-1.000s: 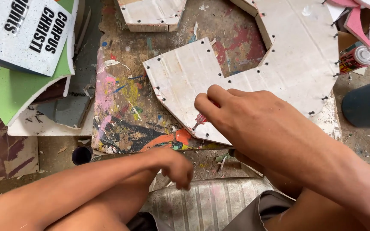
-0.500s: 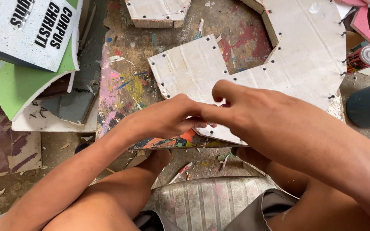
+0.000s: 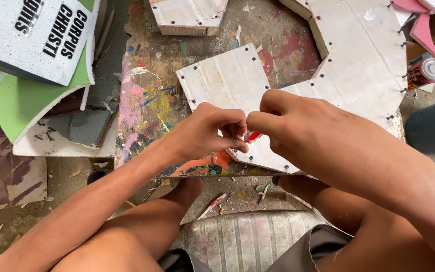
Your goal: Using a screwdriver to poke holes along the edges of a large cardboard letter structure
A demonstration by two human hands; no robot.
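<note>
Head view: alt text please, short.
Seen from above, the left hand and right hand meet fingertip to fingertip, pinching a small red and white object over a white pinned board on a paint-spattered table.

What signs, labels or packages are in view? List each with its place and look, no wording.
White speckled foam sign board: top left, slanted, black lettering, atop a green board.
Red labelled metal can: right edge, lying on its side, silver end.
Small red-and-white item: pinched between both hands' fingers, mostly hidden.
</note>
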